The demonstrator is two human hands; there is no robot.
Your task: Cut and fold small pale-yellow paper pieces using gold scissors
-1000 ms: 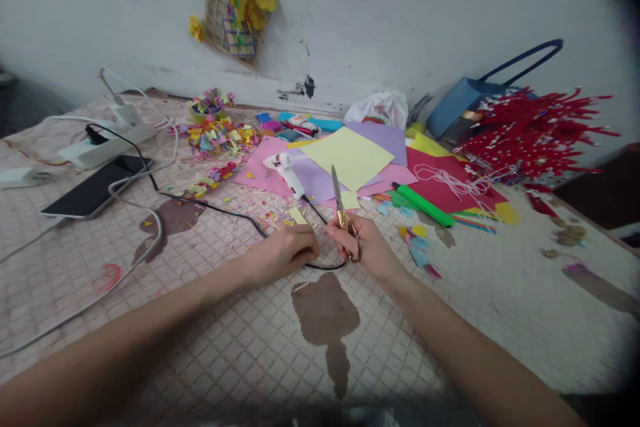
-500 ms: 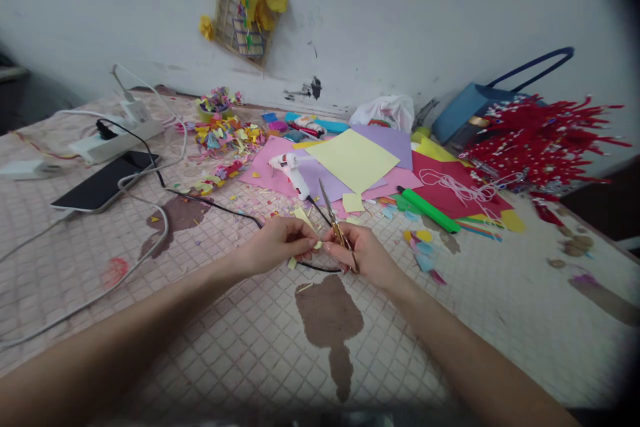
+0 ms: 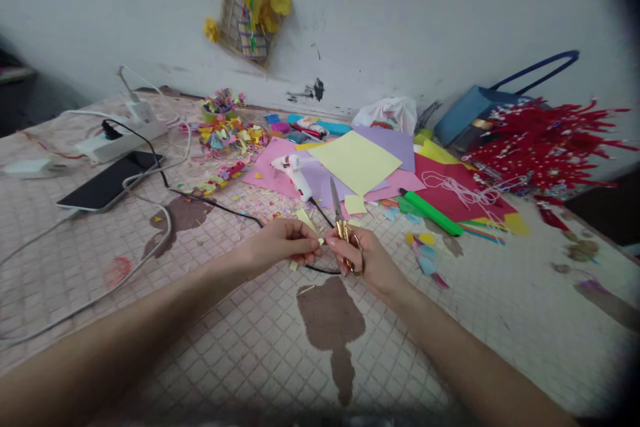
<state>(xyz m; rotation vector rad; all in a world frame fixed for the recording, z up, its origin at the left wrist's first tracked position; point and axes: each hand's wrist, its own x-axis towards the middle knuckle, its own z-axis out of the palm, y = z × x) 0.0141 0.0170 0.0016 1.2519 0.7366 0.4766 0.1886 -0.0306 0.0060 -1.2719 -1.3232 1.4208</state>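
Note:
Near the middle of the table, my left hand pinches a small pale yellow paper piece between its fingertips. Just to its right, my right hand holds gold-handled scissors, whose blades point up and away. The fingertips of both hands are close together. Beyond them lie a pale yellow sheet, a small yellow square and a white glue gun resting on pink and purple paper.
A phone, a power strip and looping cables are at left. Paper scraps lie behind my left hand. At right are a green marker, white string, red tinsel-like stems and a blue bag.
The scissors have turned more upright in my right hand, and their handles show more. My left hand still pinches the paper piece. The whole view has shifted slightly.

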